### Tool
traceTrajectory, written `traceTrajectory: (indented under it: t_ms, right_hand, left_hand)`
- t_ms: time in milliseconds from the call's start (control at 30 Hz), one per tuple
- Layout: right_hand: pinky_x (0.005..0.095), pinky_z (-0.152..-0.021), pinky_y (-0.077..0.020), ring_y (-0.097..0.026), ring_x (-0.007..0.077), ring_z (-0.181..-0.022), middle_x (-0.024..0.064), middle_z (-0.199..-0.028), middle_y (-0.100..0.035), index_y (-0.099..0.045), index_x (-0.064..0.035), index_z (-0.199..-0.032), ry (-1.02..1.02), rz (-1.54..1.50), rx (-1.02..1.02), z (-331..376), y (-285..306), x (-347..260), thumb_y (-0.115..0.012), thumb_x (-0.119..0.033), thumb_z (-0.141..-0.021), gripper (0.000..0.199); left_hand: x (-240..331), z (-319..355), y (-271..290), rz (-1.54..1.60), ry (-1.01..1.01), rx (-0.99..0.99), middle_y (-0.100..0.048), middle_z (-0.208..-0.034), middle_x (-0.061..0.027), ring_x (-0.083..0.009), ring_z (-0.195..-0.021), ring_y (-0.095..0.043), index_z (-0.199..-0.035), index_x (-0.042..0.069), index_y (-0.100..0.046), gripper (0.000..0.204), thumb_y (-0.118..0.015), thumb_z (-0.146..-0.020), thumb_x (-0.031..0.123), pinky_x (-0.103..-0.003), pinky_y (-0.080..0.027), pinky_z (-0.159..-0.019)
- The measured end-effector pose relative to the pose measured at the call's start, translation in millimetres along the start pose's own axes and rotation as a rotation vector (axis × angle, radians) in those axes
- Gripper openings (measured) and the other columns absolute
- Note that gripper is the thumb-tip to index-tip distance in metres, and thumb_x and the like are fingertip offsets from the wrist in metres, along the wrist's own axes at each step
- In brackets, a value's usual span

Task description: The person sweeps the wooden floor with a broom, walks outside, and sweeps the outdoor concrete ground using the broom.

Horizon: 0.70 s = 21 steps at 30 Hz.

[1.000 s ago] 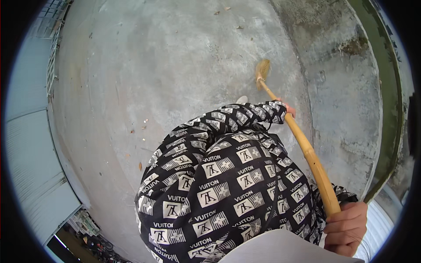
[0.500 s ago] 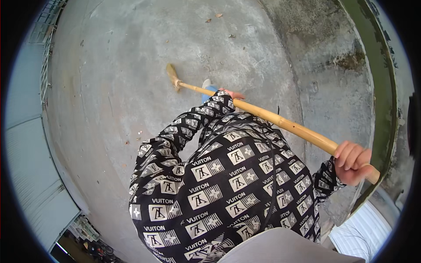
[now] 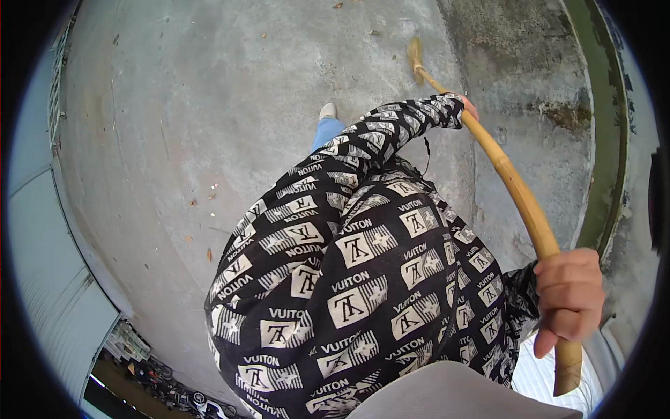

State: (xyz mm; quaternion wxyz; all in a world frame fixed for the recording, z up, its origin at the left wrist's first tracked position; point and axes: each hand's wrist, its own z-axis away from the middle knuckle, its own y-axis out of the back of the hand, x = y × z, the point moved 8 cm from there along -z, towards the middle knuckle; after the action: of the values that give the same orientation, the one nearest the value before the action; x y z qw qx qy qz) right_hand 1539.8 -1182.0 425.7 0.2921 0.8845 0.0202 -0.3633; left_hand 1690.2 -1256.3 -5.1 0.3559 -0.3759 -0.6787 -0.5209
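A broom with a long bamboo handle (image 3: 513, 178) runs from beside my right side to its straw-coloured head (image 3: 415, 56), which is on the concrete ahead. Near the handle's top end, my right hand (image 3: 569, 297) is closed around the bamboo. Further down the pole, my left hand (image 3: 470, 106) grips it at the far end of my outstretched arm, with most of its fingers hidden by the patterned black-and-white sleeve and the handle. One light shoe (image 3: 328, 110) shows on the floor left of the left forearm.
Grey concrete floor (image 3: 230, 91) spreads ahead and left, with a few dry leaves (image 3: 209, 254). A stained raised strip (image 3: 520, 63) and a green channel (image 3: 606, 140) border the right. Pale panels (image 3: 52, 244) line the left. Motorbikes (image 3: 202, 403) stand at the lower left.
The broom head has swung to the right and farther ahead, with my left arm reaching after it. My right hand has lowered, and the handle stands steeper in view.
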Motion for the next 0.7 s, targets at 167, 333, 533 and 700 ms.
traceTrajectory:
  t_ms: [167,333,533,700]
  right_hand:
    - [0.0216,-0.057,-0.0488,-0.051,0.0067,-0.048,-0.0066,-0.059,-0.052,-0.046,-0.0170,-0.073,0.035,-0.174,0.039,-159,-75,62,-0.065,-0.047,-0.078,0.036]
    - [0.0265,-0.056,-0.0514,-0.052,0.0094,-0.048,-0.0036,-0.057,-0.052,-0.041,-0.0134,-0.070,0.129,-0.536,0.251,-237,18,281,-0.055,-0.038,-0.088,0.034]
    - [0.0297,-0.060,-0.0420,-0.040,0.0091,-0.042,-0.0056,-0.051,-0.039,-0.038,-0.0139,-0.071,-0.248,-0.603,0.711,-224,15,349,-0.041,-0.034,-0.094,0.031]
    - [0.0200,-0.053,-0.0452,-0.048,0.0052,-0.043,-0.0067,-0.051,-0.050,-0.040,-0.0158,-0.067,0.069,-0.391,0.588,-146,31,152,-0.050,-0.038,-0.089,0.033]
  left_hand:
    - [-8,216,168,-0.151,0.328,-0.082,-0.066,-0.091,-0.0018,-0.0224,-0.090,-0.061,-0.102,0.020,-0.061,0.037,-0.062,-0.065,0.014,-0.036,-0.043,-0.080]
    - [-82,307,367,-0.180,0.672,0.236,-0.067,-0.078,-0.0061,-0.0246,-0.077,-0.065,-0.090,0.018,-0.065,0.021,-0.062,-0.069,0.015,-0.033,-0.049,-0.073]
    - [-101,366,421,-0.376,0.962,-0.159,-0.067,-0.097,-0.0005,-0.0189,-0.092,-0.063,-0.107,0.029,-0.062,0.041,-0.065,-0.067,0.021,-0.035,-0.041,-0.088]
    - [-7,270,327,-0.393,0.526,0.028,-0.065,-0.080,0.0029,-0.0194,-0.080,-0.062,-0.093,0.027,-0.064,0.026,-0.062,-0.067,0.023,-0.040,-0.039,-0.081]
